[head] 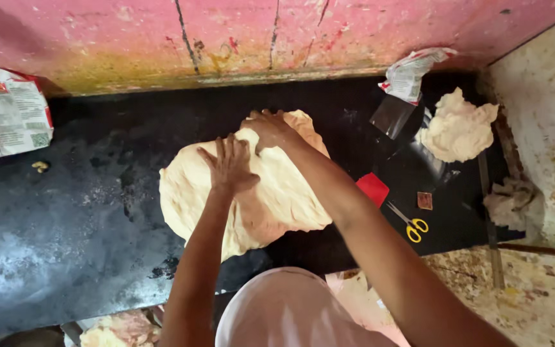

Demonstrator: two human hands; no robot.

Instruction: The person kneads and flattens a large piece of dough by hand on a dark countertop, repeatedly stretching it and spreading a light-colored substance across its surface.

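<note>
Two hands on dough, fingers spread flat, gripping nothing. Left hand (229, 166) palm-down on middle of big dough slab (252, 193); right hand (271, 128) at far edge, fingertips curled over fold. Slab lies mid black worktop (65, 212), near pink wall (226, 38). Judgement: press with heels of palms, keep fingers loose, push away evenly, avoid tearing thin edge. Outward: red scraper (372, 188) just beside slab, yellow-handled scissors (411, 225) near, smaller dough lump (457, 126) well apart at right, flour packet (8, 112) far left.
</note>
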